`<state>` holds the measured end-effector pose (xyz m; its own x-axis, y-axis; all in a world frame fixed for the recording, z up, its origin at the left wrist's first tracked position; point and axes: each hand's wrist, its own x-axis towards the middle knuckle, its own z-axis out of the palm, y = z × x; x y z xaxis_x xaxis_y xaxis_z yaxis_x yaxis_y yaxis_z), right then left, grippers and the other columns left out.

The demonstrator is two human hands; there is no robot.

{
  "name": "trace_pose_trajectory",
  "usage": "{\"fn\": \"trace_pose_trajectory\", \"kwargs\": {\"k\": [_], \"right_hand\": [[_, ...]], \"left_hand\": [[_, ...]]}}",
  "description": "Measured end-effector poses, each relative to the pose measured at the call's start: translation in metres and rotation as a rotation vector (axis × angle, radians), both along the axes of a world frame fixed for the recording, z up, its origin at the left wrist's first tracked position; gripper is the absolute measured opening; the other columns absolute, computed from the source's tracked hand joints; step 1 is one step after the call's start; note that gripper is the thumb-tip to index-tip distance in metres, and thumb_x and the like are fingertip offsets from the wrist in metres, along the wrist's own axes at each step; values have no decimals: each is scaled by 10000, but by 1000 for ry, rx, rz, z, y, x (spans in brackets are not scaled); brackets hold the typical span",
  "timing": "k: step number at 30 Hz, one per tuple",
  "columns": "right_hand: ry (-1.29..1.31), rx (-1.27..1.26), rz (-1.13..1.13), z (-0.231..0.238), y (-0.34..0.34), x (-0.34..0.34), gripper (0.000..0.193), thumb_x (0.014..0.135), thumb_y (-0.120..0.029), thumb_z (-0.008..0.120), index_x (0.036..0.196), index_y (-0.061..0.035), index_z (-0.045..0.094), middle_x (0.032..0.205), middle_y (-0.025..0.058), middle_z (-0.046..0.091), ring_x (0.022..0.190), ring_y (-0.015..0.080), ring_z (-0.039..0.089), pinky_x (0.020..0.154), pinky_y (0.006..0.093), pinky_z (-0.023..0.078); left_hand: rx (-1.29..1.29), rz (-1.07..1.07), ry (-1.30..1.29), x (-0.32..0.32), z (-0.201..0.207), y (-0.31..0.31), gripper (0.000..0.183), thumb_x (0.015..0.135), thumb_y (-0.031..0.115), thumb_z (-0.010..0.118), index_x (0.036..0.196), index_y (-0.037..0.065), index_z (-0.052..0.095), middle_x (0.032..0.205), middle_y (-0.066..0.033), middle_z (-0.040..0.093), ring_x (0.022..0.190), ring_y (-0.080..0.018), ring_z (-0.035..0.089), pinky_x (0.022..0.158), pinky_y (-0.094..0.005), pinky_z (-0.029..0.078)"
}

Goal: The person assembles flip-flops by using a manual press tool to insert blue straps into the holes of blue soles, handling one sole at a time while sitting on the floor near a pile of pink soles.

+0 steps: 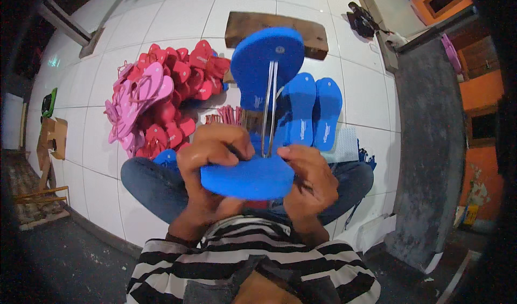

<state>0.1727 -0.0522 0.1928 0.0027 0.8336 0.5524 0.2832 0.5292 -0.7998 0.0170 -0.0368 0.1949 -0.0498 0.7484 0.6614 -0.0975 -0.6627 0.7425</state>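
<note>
Close to my lap, my left hand (212,156) is wrapped round the near piece of blue foam sole (245,181), fingers curled over its top edge. On the other side my right hand (309,183) pinches near the same edge, its thumb and finger beside the lower end of a thin shiny metal rod tool (267,113). This tool reaches up to a raised blue flip-flop sole (269,48) farther out. Whether both blue parts are one bent sole, I cannot tell. My hands hide the tool's lower end.
Several blue soles (301,110) lie at the right. On the left is a heap of red flip-flops (180,75) and pink flip-flops (137,96). A wooden block (318,37) rests on the white tiles beyond, with red straps (230,115) before me. My crossed legs (156,188) flank my hands.
</note>
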Motion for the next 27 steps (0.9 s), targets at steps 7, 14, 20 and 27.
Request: {"fn": "trace_pose_trajectory", "kwargs": {"k": [7,14,20,27], "right_hand": [[-62,-39,-307,-20,66,-17,150,729,57,664,855,7,603,847,114,603,785,177,594,697,261,459],[193,-262,-287,-39,84,-32,273,832,-174,709,874,-41,474,785,9,463,683,126,447,605,280,384],[879,-833,157,-116,34,-59,344,897,-291,622,1144,-81,508,960,17,537,884,150,565,789,335,480],[1085,-938,434,-115,39,-41,275,943,-351,515,1000,-97,604,852,9,637,758,108,620,637,281,500]], "left_hand": [[-121,341,432,8,24,80,686,774,144,722,1310,5,316,1434,-260,167,1355,-355,195,1058,-430,267],[-24,398,131,4,-7,93,590,842,149,649,1318,19,326,1407,-199,252,1304,-271,293,1030,-386,306],[-269,188,-51,-37,-64,27,121,881,66,521,974,10,573,939,-91,606,844,-200,572,782,-332,443],[77,44,616,-40,-63,13,178,697,43,562,857,55,637,933,-83,629,850,-277,573,770,-384,448]]}}
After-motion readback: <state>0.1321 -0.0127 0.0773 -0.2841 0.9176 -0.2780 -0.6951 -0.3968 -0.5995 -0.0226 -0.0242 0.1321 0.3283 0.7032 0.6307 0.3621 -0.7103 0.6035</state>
